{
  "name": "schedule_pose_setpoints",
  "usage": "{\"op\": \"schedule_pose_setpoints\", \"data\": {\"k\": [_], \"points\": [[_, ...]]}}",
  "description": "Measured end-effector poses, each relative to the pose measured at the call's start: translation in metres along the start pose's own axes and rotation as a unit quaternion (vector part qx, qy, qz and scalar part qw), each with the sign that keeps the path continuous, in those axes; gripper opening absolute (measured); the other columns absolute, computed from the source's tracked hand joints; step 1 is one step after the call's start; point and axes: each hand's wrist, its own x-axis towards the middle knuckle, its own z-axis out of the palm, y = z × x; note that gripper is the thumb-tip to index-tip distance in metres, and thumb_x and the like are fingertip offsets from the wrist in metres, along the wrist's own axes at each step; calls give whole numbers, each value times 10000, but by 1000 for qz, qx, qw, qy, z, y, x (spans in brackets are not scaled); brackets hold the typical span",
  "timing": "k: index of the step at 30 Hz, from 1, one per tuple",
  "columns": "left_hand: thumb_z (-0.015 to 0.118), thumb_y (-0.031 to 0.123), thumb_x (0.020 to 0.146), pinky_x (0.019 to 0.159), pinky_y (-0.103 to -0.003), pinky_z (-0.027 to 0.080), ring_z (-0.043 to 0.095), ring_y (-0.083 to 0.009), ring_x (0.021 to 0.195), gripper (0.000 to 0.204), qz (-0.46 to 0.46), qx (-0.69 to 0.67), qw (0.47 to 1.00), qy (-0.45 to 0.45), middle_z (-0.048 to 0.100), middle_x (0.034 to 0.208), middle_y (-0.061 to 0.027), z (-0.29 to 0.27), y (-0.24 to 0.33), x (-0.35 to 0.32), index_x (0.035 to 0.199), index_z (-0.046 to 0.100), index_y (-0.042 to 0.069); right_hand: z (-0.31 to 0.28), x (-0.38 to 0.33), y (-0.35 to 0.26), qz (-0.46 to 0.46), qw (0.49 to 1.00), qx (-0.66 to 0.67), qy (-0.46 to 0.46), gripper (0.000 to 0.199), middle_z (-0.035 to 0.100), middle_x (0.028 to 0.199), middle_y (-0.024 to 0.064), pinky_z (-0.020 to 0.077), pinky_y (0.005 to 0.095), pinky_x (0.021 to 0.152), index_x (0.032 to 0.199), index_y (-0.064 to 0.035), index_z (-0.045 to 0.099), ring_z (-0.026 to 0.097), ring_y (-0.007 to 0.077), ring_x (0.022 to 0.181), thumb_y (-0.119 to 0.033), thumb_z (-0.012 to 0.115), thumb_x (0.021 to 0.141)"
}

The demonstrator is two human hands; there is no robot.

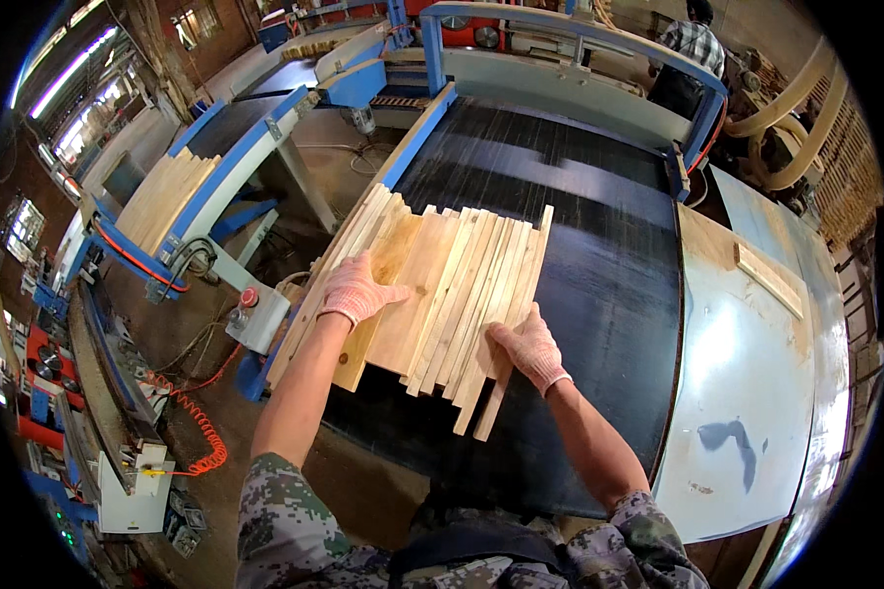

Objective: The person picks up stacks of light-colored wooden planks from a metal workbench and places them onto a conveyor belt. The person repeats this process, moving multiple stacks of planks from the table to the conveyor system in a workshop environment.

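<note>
Light wooden slats and boards point(424, 290) lie side by side on a black conveyor belt point(609, 304), their ends uneven. My left hand point(359, 291), in a pale pink knit glove, rests on top of the boards at the left, thumb stretched out to the right. At the right edge of the row, my right hand point(530, 349), gloved alike, grips the outermost slats, thumb on top and the other fingers partly hidden at the side. Two of these slats stick out toward me past the others.
Blue rails frame the belt, with a blue crossbar point(580, 29) over its far end. A grey control box with a red button point(249, 296) sits at the left. More boards point(172, 201) lie on another conveyor. A metal table point(732, 393) holds one loose strip point(768, 282). Another person point(692, 49) stands far right.
</note>
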Motion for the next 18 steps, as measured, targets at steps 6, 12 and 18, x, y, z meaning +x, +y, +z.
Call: {"op": "schedule_pose_setpoints", "data": {"k": [6,12,18], "points": [[839,724,726,1148,-438,496,613,-397,1356,1033,-67,-6,997,-24,622,1451,-302,-1,-24,-49,1395,647,-38,-4,-35,-2,-196,965,-148,90,932,526,1521,275,402,461,1217,1594,42,374,481,423,1444,-430,780,899],[863,626,753,1090,-441,530,656,-381,1301,898,-90,-9,996,-13,674,1381,-287,3,-18,-69,1309,675,-54,80,-46,-45,-324,912,-253,6,862,471,1596,296,198,551,1311,1632,-5,357,348,465,1554,-540,620,1010],[931,335,775,1019,-395,551,719,-325,1137,758,1,-154,986,58,734,1232,-227,1,-57,-75,1331,609,-68,110,-45,-85,-235,970,-58,5,908,502,1539,320,309,499,1280,1668,15,278,452,442,1483,-392,717,985]]}}
